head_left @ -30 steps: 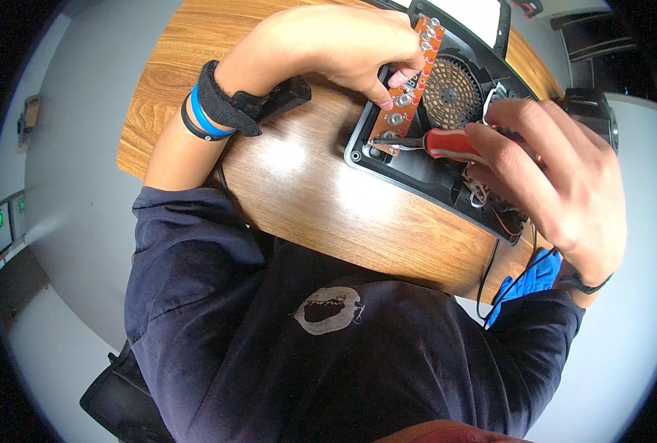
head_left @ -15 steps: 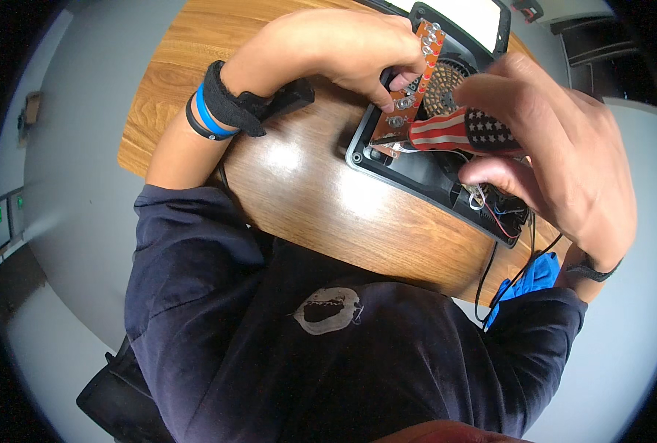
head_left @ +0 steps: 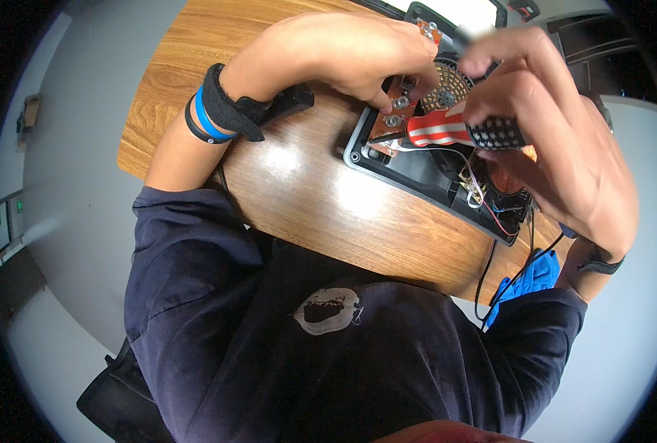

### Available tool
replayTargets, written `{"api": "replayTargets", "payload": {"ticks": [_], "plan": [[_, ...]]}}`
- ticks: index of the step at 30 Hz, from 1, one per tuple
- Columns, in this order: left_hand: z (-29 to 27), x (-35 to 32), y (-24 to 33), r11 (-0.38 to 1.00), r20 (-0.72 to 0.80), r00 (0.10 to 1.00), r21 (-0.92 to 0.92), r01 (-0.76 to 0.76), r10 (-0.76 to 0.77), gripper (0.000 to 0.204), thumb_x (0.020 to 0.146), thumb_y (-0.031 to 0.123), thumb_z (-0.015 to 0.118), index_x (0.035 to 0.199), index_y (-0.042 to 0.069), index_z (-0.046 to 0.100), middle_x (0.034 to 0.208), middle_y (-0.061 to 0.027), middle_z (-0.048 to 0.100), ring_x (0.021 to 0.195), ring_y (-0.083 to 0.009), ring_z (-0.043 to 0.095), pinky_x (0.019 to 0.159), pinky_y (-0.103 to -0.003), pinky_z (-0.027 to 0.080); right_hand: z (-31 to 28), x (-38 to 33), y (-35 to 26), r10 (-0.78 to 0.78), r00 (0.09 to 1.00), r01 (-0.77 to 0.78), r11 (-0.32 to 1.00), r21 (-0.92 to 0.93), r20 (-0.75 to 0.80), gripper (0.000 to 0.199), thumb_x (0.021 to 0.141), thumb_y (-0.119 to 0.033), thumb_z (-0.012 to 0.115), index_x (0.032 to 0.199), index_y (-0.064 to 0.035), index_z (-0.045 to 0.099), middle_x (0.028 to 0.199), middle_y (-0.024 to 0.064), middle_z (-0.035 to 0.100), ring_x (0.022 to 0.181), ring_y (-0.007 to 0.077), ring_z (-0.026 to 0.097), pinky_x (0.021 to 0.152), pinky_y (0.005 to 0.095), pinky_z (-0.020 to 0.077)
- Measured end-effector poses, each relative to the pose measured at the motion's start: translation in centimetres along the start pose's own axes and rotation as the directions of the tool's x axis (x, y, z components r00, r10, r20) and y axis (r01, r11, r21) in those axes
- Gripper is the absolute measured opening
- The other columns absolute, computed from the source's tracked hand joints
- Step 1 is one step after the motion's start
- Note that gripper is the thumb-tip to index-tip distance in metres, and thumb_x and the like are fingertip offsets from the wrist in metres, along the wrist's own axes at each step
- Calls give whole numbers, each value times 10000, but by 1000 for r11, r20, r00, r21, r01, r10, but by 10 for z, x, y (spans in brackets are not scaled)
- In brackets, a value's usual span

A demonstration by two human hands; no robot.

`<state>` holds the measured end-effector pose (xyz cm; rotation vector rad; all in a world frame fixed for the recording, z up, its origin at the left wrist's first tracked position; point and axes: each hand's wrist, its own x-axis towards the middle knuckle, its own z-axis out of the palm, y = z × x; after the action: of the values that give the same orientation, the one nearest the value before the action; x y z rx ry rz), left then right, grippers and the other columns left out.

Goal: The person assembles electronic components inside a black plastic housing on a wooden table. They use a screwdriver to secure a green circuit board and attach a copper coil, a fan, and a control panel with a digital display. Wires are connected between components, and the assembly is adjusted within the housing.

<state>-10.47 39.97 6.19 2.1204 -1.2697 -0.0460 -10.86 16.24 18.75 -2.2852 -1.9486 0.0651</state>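
Note:
A screwdriver [head_left: 437, 129] with a red-and-white striped, star-patterned handle is held in my right hand [head_left: 564, 140], its fingers curled round the handle's right end. The shaft points left, and its tip meets the near left end of a narrow orange-brown circuit board [head_left: 395, 120]. My left hand [head_left: 387, 55] reaches across from the left and grips this board, thumb and fingers on it, hiding its middle. Beneath both hands lies an open black appliance housing [head_left: 424, 176]. Inside are a round tan grille [head_left: 446, 96], a white cable, thin coloured wires [head_left: 477, 193] and a copper-coloured part [head_left: 505, 177], partly covered by my right hand.
The housing rests on a wooden table [head_left: 306, 199]. A white panel [head_left: 454, 13] with a dark frame is at the far side. Black cables [head_left: 485, 284] hang over the table edge by a blue cloth-like item [head_left: 535, 277]. A black chair [head_left: 114, 399] is at lower left.
My right hand's fingers have lifted and shifted on the screwdriver handle, uncovering the copper-coloured part. My left hand has slid slightly right, covering more of the board.

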Motion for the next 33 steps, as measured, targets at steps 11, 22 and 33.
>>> {"api": "replayTargets", "payload": {"ticks": [11, 22, 33], "plan": [[21, -10, -13, 970, -23, 1000, 243, 11, -5, 325, 732, 170, 898, 1022, 74, 788, 1088, -122, 672, 1130, -338, 633, 988, -437, 522, 2, -3, 5, 110, 992, -115, 990, 87, 57, 416, 920, -318, 787, 1189, -46, 624, 1198, 119, 694, 986, 322, 785, 719, 417, 632], [18, -3, -7, 967, -19, 1000, 254, 19, -15, 313, 738, 189, 909, 1003, 68, 794, 1087, -135, 669, 1160, -344, 629, 1009, -434, 520, -11, 1, 8, -46, 993, 36, 995, 91, 107, 371, 956, -331, 765, 1130, -35, 627, 1201, 142, 656, 1069, 357, 700, 839, 451, 578], [16, -4, -4, 967, 18, 998, 248, 58, -65, 323, 736, 170, 911, 1019, 58, 801, 1074, -144, 682, 1143, -350, 637, 1003, -440, 521, -1, 0, -2, -14, 1000, 10, 993, 120, 28, 295, 883, -200, 794, 1070, -28, 644, 1179, 127, 655, 1027, 293, 748, 820, 397, 647]]}}
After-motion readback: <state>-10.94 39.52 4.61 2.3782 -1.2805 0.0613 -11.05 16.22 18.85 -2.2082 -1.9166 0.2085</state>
